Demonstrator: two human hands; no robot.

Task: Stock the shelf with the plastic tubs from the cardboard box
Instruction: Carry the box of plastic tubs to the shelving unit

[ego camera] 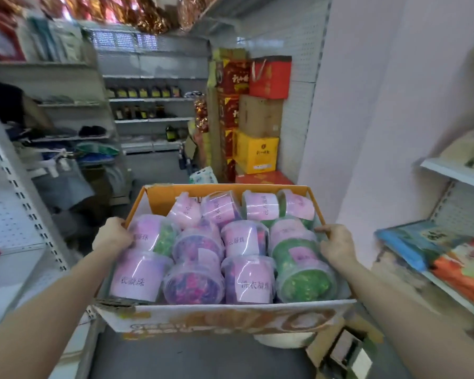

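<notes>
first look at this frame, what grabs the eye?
The open cardboard box fills the centre foreground, packed with clear plastic tubs that have pink labels and purple or green contents. The left hand and right hand grip its two side rims. Behind it, a stack of red and yellow cartons stands at the back of the aisle, right of centre.

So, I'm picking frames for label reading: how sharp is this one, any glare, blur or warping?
Head view: the tubs in the cardboard box are fairly sharp, though white glare streaks cross their pink labels; the edges smear, notably the packets at right; wide-angle distortion bows the left shelf upright.
</notes>
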